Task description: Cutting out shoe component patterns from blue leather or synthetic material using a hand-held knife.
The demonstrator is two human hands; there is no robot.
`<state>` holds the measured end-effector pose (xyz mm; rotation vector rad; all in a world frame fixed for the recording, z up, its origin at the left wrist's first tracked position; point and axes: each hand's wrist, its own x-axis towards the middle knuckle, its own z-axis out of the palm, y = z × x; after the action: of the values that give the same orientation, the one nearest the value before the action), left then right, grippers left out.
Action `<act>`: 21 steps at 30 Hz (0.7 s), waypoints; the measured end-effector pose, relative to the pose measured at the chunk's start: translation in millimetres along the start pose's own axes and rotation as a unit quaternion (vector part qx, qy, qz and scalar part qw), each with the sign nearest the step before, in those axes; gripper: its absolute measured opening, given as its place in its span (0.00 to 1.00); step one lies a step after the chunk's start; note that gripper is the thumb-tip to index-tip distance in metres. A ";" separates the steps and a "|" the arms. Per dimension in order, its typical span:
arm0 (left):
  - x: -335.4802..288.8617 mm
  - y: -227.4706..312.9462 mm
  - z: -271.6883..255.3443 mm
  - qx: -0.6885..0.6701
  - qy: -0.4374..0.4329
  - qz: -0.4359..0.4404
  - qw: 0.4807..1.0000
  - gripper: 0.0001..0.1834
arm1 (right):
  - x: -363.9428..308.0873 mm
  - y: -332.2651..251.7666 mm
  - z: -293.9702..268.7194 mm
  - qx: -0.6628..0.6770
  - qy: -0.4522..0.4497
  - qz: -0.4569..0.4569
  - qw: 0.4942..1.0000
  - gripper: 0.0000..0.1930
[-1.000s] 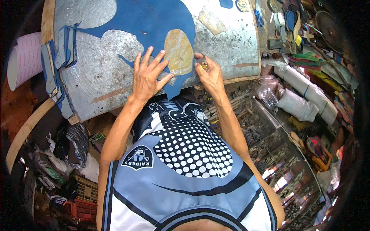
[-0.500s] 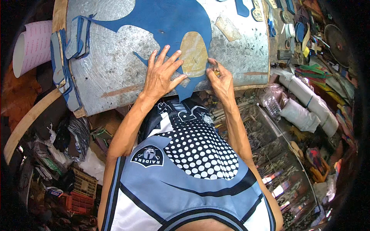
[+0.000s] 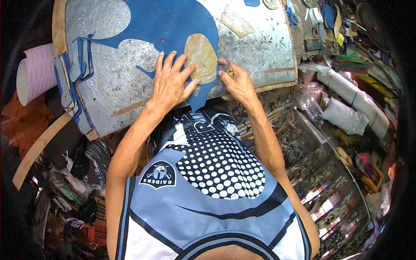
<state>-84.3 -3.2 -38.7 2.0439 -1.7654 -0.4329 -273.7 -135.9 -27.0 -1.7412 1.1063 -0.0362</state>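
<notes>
A blue sheet (image 3: 173, 21) with curved cut-outs lies on a scratched metal-topped board (image 3: 260, 47). On the sheet rests a tan, rounded template (image 3: 202, 58), its lower left edge partly under my left hand's fingers. My left hand (image 3: 171, 82) is open, fingers spread flat over the sheet and against the template. Beside the template's lower right edge, my right hand (image 3: 238, 82) is closed in a pinch at the sheet's edge. Something small and dark with a brassy glint shows between its fingers; its kind cannot be made out. A pointed blue flap (image 3: 198, 99) hangs over the board's near edge.
Stacked blue cut pieces (image 3: 82, 58) lie at the board's left edge, near a rolled white sheet (image 3: 37, 73). A loose tan scrap (image 3: 237, 22) lies right of the blue sheet. Plastic-wrapped rolls (image 3: 353, 102) and a glass-topped case (image 3: 320, 173) stand at the right.
The whole view has shifted, so the board appears farther left. My right hand has moved slightly farther up along the template's edge; my left hand keeps its place on the sheet.
</notes>
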 end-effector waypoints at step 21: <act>206.5 32.6 16.7 -0.083 -0.505 0.007 0.859 0.38 | 9.1 -17.3 31.7 -0.032 0.159 -0.103 0.981 0.15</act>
<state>-88.9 -212.7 -31.4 1.7578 -2.1157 -1.8410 -241.5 -118.2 -33.0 -1.9478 1.1590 -0.4234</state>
